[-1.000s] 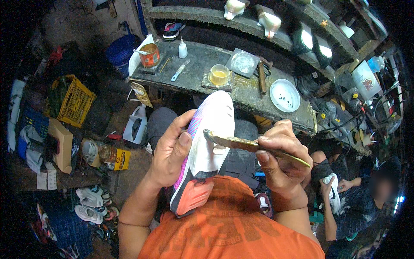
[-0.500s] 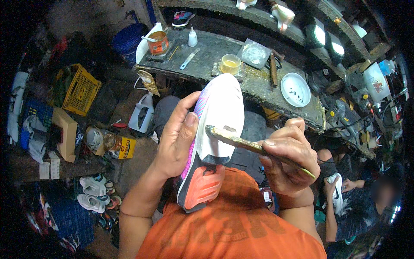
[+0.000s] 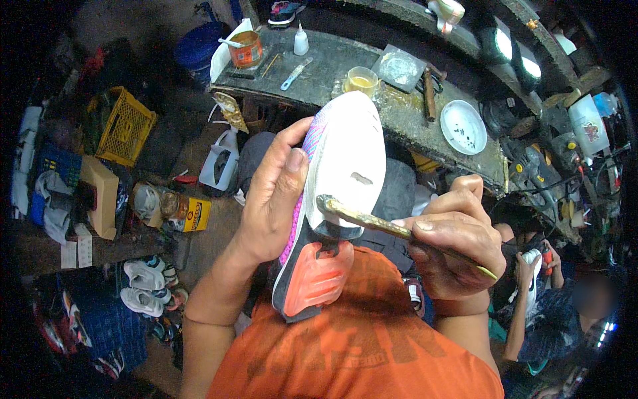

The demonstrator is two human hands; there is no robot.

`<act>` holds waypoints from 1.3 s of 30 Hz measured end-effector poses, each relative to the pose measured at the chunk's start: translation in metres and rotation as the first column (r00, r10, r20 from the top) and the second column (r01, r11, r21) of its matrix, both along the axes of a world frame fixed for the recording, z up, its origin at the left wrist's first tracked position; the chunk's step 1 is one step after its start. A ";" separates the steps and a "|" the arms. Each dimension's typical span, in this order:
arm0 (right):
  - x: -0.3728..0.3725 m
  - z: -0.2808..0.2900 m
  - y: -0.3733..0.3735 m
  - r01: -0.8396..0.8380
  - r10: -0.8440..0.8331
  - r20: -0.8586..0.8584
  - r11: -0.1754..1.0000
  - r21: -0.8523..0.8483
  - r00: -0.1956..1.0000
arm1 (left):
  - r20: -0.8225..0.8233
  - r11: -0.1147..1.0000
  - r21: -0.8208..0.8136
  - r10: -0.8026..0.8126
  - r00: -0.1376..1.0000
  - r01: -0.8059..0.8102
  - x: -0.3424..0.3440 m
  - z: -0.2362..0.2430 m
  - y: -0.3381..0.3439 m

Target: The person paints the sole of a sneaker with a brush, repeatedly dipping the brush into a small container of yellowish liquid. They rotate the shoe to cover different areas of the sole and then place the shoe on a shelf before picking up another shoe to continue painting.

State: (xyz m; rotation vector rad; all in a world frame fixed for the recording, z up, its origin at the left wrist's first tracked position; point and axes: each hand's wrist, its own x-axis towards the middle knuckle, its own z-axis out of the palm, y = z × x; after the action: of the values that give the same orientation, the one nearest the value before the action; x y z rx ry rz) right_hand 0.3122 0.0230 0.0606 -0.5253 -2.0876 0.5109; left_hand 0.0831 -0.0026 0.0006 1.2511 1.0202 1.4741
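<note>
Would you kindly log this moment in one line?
Left hand: holding pink-blue knit shoe | Right hand: holding slim, brownish, dark-tipped tool | Tool tip: at shoe's white sole

Classed as a shoe workshop — judged by a long, dark, scuffed workbench (image 3: pixel 327 58) bearing a wooden-handled hammer (image 3: pixel 429 98), an orange tin (image 3: pixel 246 53) and a white plastic nozzle bottle (image 3: pixel 301 44). Further borne out by grey-and-white sneakers (image 3: pixel 147 274) grouped at lower left — and by a white-soled, orange-heeled shoe (image 3: pixel 349 146) held underside-up.

White, coral and black shoe sole (image 3: pixel 347 156), pink-and-blue patterned upper (image 3: pixel 317 137), orange shirt (image 3: pixel 359 332)
</note>
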 end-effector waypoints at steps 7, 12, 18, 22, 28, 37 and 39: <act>0.004 -0.003 -0.002 -0.032 0.032 0.018 0.999 0.003 0.999 | -0.006 1.000 -0.006 0.026 1.000 -0.026 0.002 0.001 0.000; 0.005 -0.004 -0.001 -0.051 0.050 0.040 0.998 0.022 0.998 | 0.032 0.999 -0.037 0.008 0.999 -0.007 0.004 0.004 -0.002; 0.007 -0.001 -0.003 -0.074 0.074 0.024 0.997 -0.013 0.997 | 0.029 0.999 -0.046 0.005 1.000 -0.003 0.004 0.003 -0.002; 0.009 -0.002 0.003 -0.035 0.027 -0.103 0.996 -0.079 0.994 | -0.046 0.997 -0.065 0.041 0.998 -0.044 0.004 0.003 -0.001; 0.008 -0.016 0.006 -0.069 -0.010 -0.333 0.972 -0.225 0.943 | 0.139 0.992 -0.122 0.059 0.988 -0.042 -0.003 -0.007 0.003; 0.011 -0.027 -0.005 0.060 -0.269 -0.382 0.877 -0.477 0.884 | 0.515 0.987 0.044 -0.153 0.844 0.152 -0.016 -0.058 -0.013; 0.012 -0.026 -0.001 0.061 -0.213 -0.328 0.906 -0.419 0.920 | 0.540 0.988 0.039 -0.148 0.829 0.151 -0.017 -0.065 -0.016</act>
State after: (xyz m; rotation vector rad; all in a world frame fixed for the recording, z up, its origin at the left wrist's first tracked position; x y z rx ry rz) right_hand 0.3239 0.0220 0.0347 -0.7481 -1.5746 0.8921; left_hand 0.0657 -0.0186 -0.0643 0.8060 0.5287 1.5705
